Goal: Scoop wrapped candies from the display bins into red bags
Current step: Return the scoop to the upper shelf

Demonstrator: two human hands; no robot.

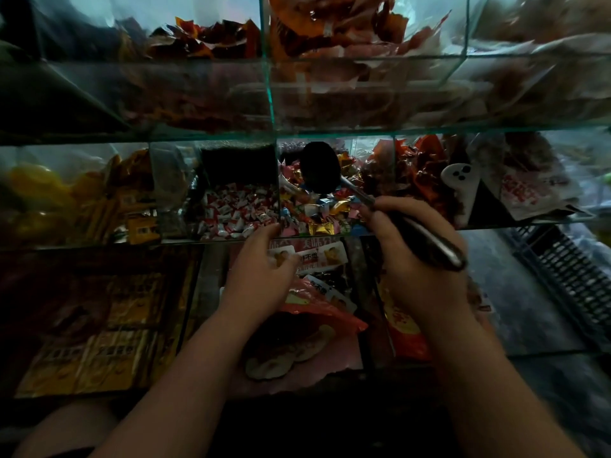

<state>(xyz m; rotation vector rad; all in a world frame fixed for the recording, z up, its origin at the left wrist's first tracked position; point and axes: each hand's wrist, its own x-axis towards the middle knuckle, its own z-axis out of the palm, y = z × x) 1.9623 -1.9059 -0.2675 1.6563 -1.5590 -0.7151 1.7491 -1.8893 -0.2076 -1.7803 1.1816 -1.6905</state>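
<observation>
My right hand (410,262) grips the dark handle of a metal scoop (319,168). Its bowl hangs tilted over the middle glass bin of mixed, brightly wrapped candies (317,218). Just left of that bin, behind a glass divider, lie red-and-white wrapped candies (234,209). Lower down, my left hand (259,276) curls its fingers on the upper rim of a red bag (330,320), whose mouth gapes open below the candy bin. The light is too dim to tell what the scoop's bowl holds.
The upper glass shelf holds orange and red packets (330,31). Yellow packets (49,193) fill the left bin. A white scoop (459,180) rests in the right bin. A second red bag (408,338) lies under my right wrist. A black crate (568,269) stands at the right.
</observation>
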